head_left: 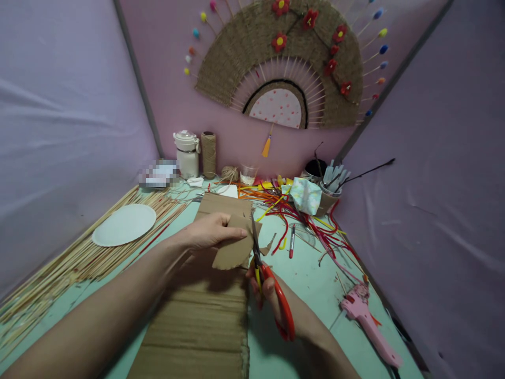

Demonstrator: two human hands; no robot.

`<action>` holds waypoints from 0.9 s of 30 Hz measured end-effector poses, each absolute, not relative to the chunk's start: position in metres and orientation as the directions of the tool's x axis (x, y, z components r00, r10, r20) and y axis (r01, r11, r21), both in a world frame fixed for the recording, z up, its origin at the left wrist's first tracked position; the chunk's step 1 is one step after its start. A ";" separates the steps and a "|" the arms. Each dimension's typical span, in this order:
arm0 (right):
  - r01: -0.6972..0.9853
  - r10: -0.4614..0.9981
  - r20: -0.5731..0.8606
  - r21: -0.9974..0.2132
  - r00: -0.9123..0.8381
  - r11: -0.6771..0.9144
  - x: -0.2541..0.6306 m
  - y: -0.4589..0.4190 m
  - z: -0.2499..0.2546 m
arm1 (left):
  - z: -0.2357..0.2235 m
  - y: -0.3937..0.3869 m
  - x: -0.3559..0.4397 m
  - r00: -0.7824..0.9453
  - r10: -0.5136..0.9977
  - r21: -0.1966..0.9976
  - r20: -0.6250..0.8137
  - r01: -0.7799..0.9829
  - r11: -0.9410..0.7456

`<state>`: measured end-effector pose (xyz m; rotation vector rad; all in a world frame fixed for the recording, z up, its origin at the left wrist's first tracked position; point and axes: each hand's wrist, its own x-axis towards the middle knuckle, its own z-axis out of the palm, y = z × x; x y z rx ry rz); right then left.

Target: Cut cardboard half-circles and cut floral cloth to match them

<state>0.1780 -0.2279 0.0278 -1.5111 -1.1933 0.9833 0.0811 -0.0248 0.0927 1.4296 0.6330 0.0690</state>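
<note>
My left hand [211, 231] pinches a small piece of brown cardboard [234, 250] with a partly rounded edge, thumb on top. Red-handled scissors [282, 305] are gripped in my right hand [266, 289], their dark blades pointing away from me at the right edge of that piece. A narrow cardboard offcut [268, 247] hangs or lies just right of the blades; I cannot tell if it is still attached. Beneath both hands a long sheet of corrugated cardboard [197, 326] lies on the pale green table [284, 342].
Thin sticks [79, 263] and a white paper plate [124, 225] lie left. Right are a pink glue gun [371, 326], a red-and-grey marker [292, 241] and red pipe cleaners [284, 208]. A white jar [187, 155] and twine roll [209, 154] stand behind; a decorated fan [224, 73] hangs above.
</note>
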 end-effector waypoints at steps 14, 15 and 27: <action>0.211 0.949 -0.132 -0.958 0.285 -0.196 0.175 -0.221 0.024 | 0.082 -0.013 0.081 0.888 0.307 0.929 -0.344 0.369 -0.025; 0.191 0.941 -0.167 -0.955 0.295 -0.229 0.175 -0.221 0.024 | 0.083 -0.012 0.081 0.890 0.296 0.930 -0.346 0.368 -0.020; 0.314 0.881 -0.111 -0.908 0.460 -0.279 0.177 -0.214 0.029 | 0.094 -0.020 0.082 0.879 0.316 0.933 -0.359 0.324 0.156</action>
